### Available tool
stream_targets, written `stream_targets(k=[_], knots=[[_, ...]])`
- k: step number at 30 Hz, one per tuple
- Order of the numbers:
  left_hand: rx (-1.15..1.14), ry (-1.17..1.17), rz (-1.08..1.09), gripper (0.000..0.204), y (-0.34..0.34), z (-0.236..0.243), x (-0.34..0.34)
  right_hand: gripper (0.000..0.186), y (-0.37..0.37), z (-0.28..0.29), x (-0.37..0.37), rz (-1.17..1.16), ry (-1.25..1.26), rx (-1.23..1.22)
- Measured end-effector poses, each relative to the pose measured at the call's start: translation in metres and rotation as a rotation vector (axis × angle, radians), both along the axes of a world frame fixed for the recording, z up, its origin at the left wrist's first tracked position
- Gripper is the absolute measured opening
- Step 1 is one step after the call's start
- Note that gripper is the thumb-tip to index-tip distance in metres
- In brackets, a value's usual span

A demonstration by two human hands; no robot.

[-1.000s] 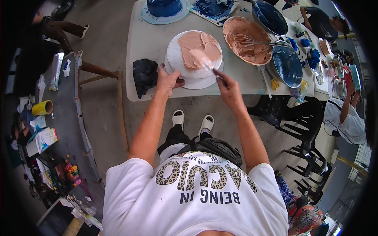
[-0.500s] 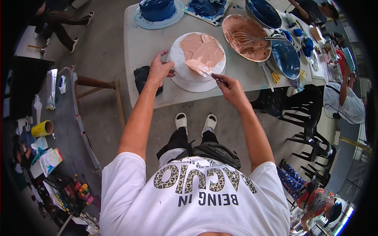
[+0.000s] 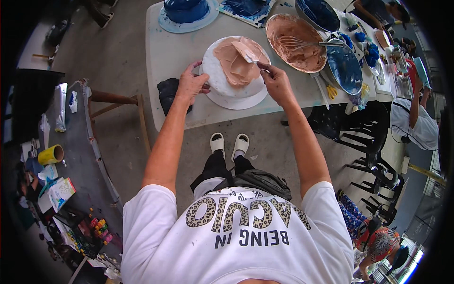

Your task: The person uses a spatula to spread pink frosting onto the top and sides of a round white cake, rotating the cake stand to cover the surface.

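Observation:
A round white cake (image 3: 218, 79) stands on a white round board (image 3: 239, 102) near the front edge of the table. Peach-pink frosting (image 3: 231, 61) covers much of its top in uneven swirls, and white shows along the left and near sides. My right hand (image 3: 278, 86) pinches the handle of a spatula (image 3: 248, 54), whose frosting-coated blade lies over the far right part of the top. At the cake's left side is my left hand (image 3: 190, 85), its fingers apart and curved by the rim; whether they press on it I cannot tell.
A bowl of peach frosting (image 3: 283, 35) with a whisk (image 3: 302, 44) stands right of the cake, beside blue-smeared bowls (image 3: 344, 68). A blue cake (image 3: 185, 10) is behind. Dark cloth (image 3: 167, 94) lies left, yellow scissors (image 3: 332, 91) right. Black chairs (image 3: 364, 125) stand beside the table (image 3: 208, 120).
My right hand has moved the spatula from the cake's near edge away from me to the far right of the top. Frosting now reaches nearer the front. My left hand stays beside the cake.

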State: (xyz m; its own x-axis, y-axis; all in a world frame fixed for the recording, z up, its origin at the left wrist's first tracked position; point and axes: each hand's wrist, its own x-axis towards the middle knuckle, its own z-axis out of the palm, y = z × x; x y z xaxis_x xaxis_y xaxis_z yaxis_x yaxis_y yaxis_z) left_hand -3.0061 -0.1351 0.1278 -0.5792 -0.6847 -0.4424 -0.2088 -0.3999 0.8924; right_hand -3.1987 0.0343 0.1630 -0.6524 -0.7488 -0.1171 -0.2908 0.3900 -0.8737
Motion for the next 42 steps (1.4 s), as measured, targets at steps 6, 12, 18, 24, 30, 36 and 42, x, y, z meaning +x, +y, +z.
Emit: stream_targets(k=[6, 12, 18, 24, 30, 36, 42], knots=[[0.036, 0.014, -0.004, 0.060, -0.001, 0.000, 0.001, 0.028, 0.024, 0.016, 0.025, 0.267, -0.038, 0.149], [-0.022, -0.061, 0.002, 0.062, -0.009, 0.008, 0.003, 0.027, 0.035, 0.023, -0.019, 0.244, -0.175, -0.039], [-0.049, -0.102, -0.085, 0.061, -0.007, 0.015, -0.007, 0.024, 0.026, -0.008, -0.061, 0.160, 0.027, -0.040], [-0.009, -0.056, -0.050, 0.060, -0.008, 0.007, -0.004, 0.023, 0.027, -0.013, -0.030, 0.315, -0.012, -0.009], [-0.018, -0.084, -0.057, 0.061, -0.008, 0.009, -0.004, 0.024, 0.036, 0.010, -0.023, 0.465, 0.027, 0.133], [-0.030, -0.109, -0.056, 0.061, -0.005, 0.011, -0.005, 0.022, 0.065, 0.021, -0.067, 0.481, 0.162, 0.173], [-0.030, -0.142, -0.041, 0.059, -0.005, 0.012, -0.007, 0.018, 0.067, 0.026, -0.087, 0.368, 0.070, 0.036]])
